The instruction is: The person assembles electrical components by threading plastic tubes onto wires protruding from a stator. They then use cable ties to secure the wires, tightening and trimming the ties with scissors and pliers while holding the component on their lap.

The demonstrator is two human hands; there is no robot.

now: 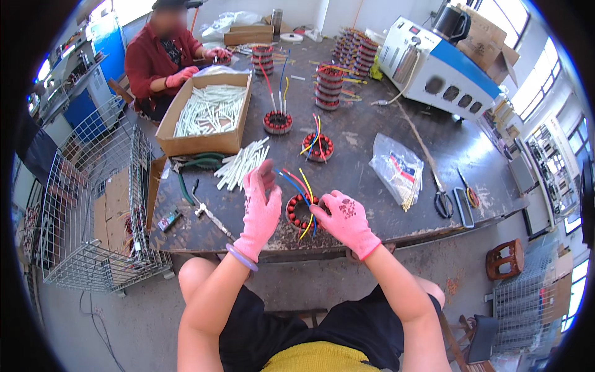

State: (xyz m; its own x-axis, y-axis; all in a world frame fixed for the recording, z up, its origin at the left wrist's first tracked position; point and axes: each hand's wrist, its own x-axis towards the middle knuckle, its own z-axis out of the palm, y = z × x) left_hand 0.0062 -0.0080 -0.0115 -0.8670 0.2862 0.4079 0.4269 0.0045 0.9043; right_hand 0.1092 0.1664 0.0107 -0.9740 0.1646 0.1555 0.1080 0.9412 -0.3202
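Observation:
A ring-shaped motor stator with red windings lies near the table's front edge. Blue, red and yellow wires stick out of it. My right hand, in a pink glove, has its thumb and fingers closed on the stator's right side by the wires. To its left, my gloved left hand is raised with fingers up and thumb apart, holding nothing. Beside that hand lies a loose pile of white tubes. A second wired stator sits farther back, and a third stator has white tubes over its wires.
A cardboard box of white tubes stands at the left, near pliers and a torch-like tool. At right lie a plastic bag, scissors and a phone. Stacked stators stand behind. A co-worker sits far left.

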